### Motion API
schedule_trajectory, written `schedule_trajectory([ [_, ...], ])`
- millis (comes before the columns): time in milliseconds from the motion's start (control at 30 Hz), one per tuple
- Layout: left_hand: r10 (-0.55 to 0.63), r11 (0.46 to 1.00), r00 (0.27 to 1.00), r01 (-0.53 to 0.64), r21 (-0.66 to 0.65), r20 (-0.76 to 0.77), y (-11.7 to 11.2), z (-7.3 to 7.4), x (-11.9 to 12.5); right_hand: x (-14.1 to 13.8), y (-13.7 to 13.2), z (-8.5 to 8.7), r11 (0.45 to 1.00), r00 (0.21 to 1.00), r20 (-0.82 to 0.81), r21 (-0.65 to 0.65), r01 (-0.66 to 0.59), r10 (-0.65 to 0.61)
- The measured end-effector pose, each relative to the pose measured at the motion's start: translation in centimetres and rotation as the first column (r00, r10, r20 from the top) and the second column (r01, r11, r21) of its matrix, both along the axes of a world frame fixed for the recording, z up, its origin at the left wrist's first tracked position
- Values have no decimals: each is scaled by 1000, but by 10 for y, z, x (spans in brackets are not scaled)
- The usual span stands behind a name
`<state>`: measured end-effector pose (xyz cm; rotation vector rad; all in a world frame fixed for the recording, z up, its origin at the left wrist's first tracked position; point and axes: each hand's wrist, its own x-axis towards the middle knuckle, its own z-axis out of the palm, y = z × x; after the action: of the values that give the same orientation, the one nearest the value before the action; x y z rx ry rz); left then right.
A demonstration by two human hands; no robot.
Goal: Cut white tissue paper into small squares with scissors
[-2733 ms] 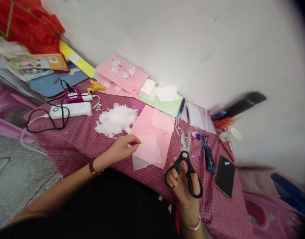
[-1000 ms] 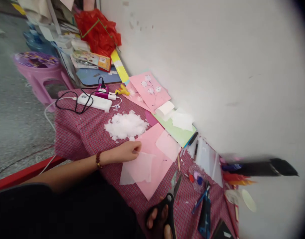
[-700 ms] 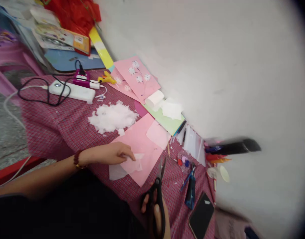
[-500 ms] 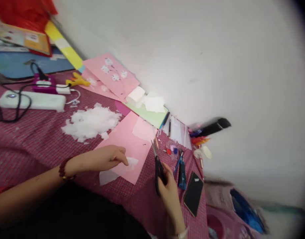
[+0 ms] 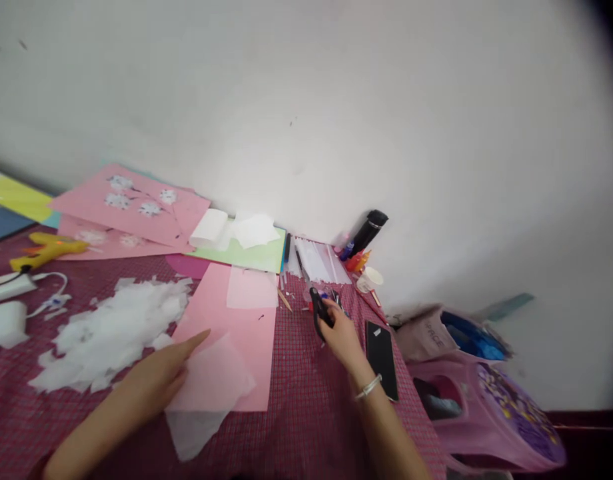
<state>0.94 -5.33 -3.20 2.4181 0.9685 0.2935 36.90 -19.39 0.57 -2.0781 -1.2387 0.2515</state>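
Note:
My right hand (image 5: 339, 333) is closed around the handles of black scissors (image 5: 317, 315), above the right side of the table; the blades cannot be made out. My left hand (image 5: 169, 370) has its index finger stretched out over the pink sheet (image 5: 251, 340), and the other fingers are partly hidden. By that hand, a thin white tissue sheet (image 5: 214, 377) overlaps the pink sheet's lower edge. Another pale square of tissue (image 5: 251, 288) lies on the sheet's upper part. To the left spreads a pile of torn white tissue pieces (image 5: 121, 327).
Pink cards with white flowers (image 5: 151, 227) lean near the wall, beside a yellow glue gun (image 5: 49, 250). A phone (image 5: 381, 360) rests at the table's right edge. Behind it are a black bottle (image 5: 369, 230) and orange tubes (image 5: 359, 260). A pink plastic stool (image 5: 466, 407) stands beyond.
The view has swung to the right and levelled. My right hand has carried the scissors toward the tools at the back. My left hand's index finger now stretches out, and the tissue lies spread flatter.

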Motion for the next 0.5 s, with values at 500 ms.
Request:
schedule_trajectory([
  [500,-151,959,964,197,-206,220,-32,-60,-26,77,146,20,942,924,356,-237,237,-142],
])
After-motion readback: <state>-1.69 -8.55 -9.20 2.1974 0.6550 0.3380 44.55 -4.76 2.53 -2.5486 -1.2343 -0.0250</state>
